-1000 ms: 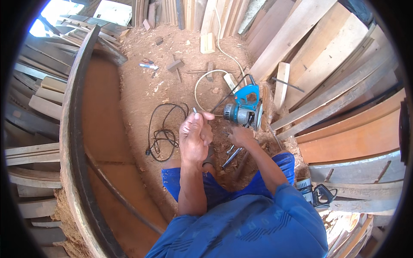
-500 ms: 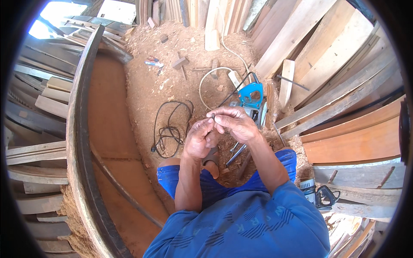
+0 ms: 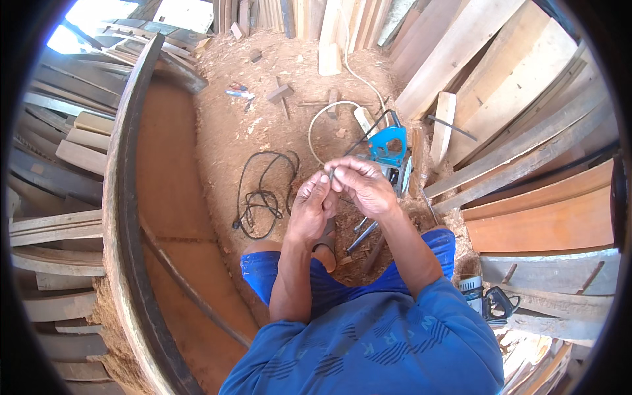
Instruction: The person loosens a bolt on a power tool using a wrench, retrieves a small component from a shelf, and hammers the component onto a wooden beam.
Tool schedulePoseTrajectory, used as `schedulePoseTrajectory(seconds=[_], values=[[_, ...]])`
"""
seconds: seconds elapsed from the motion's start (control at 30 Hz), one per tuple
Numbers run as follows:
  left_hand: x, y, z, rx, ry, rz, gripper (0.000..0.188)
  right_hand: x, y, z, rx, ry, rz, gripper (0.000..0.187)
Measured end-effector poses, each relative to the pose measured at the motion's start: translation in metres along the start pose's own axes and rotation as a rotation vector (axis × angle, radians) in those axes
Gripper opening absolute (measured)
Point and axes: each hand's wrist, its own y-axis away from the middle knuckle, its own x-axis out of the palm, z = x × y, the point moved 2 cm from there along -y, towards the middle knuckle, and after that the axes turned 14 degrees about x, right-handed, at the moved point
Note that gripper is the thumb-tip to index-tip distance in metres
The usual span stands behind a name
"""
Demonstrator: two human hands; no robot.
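Observation:
Over the sawdust floor, in front of my body, my two hands meet fingertip to fingertip. Between thumb and fingers, my right hand (image 3: pixel 361 187) pinches a small dark piece (image 3: pixel 331 175), too small to name. My left hand (image 3: pixel 312 205) is closed too, its thumb and fingertips pressed against the same piece from the left. Just beyond my right hand stands a blue power tool (image 3: pixel 388 146) with a loop handle and a metal base. Below my hands, several metal rods or tool handles (image 3: pixel 362 238) lie near my foot.
A long curved wooden hull side (image 3: pixel 122 171) runs along my left. Coiled black cable (image 3: pixel 260 201) lies on the sawdust, with a wooden mallet (image 3: pixel 280 93) and pliers (image 3: pixel 239 93) farther off. Planks (image 3: pixel 500 85) lean at right; another power tool (image 3: pixel 487 299) sits by my right elbow.
Both hands have shifted slightly to the right, and the left has turned so its fingers point more upward. The small dark piece stays pinched between them.

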Motion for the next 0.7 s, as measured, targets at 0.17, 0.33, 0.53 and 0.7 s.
schedulePoseTrajectory(seconds=[0.17, 0.33, 0.53, 0.7], values=[[-0.004, -0.002, -0.006, 0.396, -0.8, -0.176, 0.032, -0.008, 0.004, -0.03, 0.151, 0.035, -0.162, 0.033], [0.012, -0.01, 0.018, 0.546, -1.427, -0.004, 0.02, 0.005, 0.003, -0.04, 0.153, -0.405, 0.022, 0.036], [-0.001, -0.002, 0.016, 0.536, -1.242, -0.031, 0.018, -0.002, 0.003, -0.052, 0.281, -0.612, 0.045, 0.031], [-0.033, -0.046, -0.107, 0.526, -1.413, -0.173, 0.024, -0.041, 0.012, -0.06, 0.147, -0.393, 0.105, 0.02]])
